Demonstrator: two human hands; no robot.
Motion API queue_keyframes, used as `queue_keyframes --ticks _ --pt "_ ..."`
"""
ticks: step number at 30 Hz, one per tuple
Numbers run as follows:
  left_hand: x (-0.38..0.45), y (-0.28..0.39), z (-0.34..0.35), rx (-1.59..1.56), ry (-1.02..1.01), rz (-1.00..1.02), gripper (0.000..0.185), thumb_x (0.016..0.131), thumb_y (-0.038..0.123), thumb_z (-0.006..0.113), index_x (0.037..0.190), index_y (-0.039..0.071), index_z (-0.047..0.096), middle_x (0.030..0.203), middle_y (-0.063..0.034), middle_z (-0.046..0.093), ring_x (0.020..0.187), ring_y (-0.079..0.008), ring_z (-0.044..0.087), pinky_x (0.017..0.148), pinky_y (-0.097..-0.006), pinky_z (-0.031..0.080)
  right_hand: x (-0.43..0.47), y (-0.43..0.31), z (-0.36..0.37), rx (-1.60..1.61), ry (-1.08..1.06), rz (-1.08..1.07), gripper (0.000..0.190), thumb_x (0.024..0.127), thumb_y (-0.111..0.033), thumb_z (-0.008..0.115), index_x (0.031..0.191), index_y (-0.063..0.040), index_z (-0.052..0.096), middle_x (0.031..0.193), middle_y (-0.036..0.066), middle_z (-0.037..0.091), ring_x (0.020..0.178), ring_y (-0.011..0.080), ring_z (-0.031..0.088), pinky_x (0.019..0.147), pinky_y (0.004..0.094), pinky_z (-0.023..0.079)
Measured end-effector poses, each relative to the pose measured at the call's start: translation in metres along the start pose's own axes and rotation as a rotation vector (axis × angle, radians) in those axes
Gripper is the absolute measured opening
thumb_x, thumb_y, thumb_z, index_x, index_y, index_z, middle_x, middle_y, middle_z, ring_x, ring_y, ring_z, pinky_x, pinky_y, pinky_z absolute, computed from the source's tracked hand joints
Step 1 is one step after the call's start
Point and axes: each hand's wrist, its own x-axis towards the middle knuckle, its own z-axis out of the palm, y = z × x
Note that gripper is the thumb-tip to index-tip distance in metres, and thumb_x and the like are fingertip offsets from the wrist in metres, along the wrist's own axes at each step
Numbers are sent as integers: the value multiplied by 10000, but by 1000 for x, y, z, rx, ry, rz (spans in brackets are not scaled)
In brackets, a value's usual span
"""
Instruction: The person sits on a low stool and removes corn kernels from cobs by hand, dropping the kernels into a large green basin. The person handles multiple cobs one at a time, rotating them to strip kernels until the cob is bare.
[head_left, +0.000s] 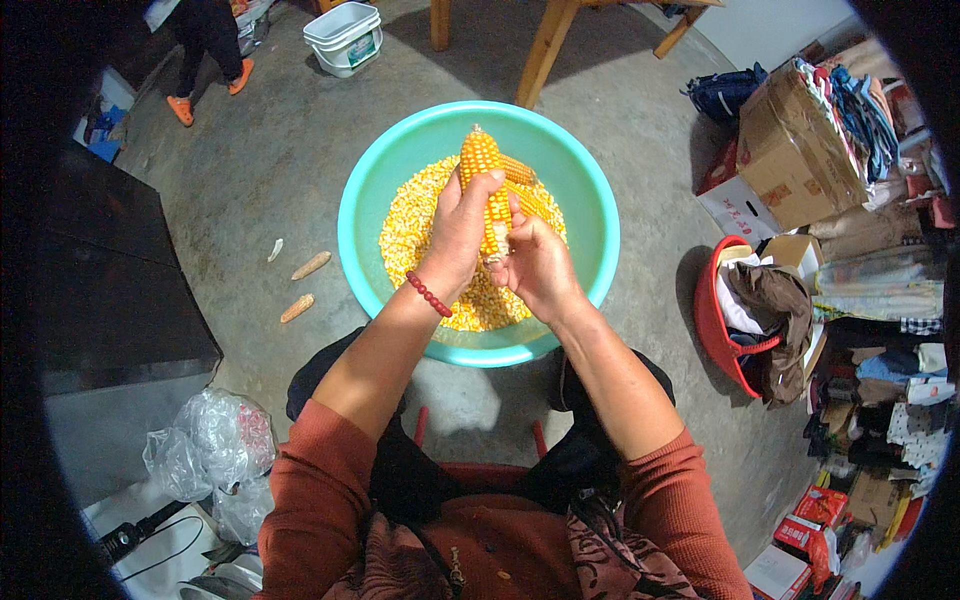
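Note:
A large turquoise plastic basin (609, 225) stands on the floor in front of me, with loose yellow corn kernels (412, 217) in it. Over its middle, my left hand (461, 225), a red bead bracelet at its wrist, grips an ear of dried corn (480, 154), tip pointing away from me. Some kernels are gone at the near end, where pale cob shows. My right hand (541, 262) has its fingers against that lower end, thumb and fingertips on the ear. More unshelled ears (521, 171) lie behind it on the kernels, partly hidden.
Bare cobs (311, 265) lie on the floor left of the basin. A white bucket (343, 41) and wooden table legs (546, 52) stand beyond. At right are a red basket (716, 322) of clothes and a cardboard box (795, 150). A person in orange shoes (180, 110) stands far left.

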Motion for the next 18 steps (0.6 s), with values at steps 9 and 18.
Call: queue_keyframes --ticks 9,18 --pt "4 2 -3 59 -1 50 299 887 331 529 877 35 565 803 -76 604 715 -143 592 654 -260 494 -2 -5 6 -176 -14 -72 420 884 -265 426 1284 -134 425 1014 -24 519 728 80 500 543 230 430" --pt "0 -3 -5 86 7 62 218 847 219 517 767 25 575 741 -70 597 679 -151 573 647 -280 477 0 0 4 -90 -25 27 545 816 -202 450 1354 -247 379 1074 -19 482 695 95 473 514 243 410"
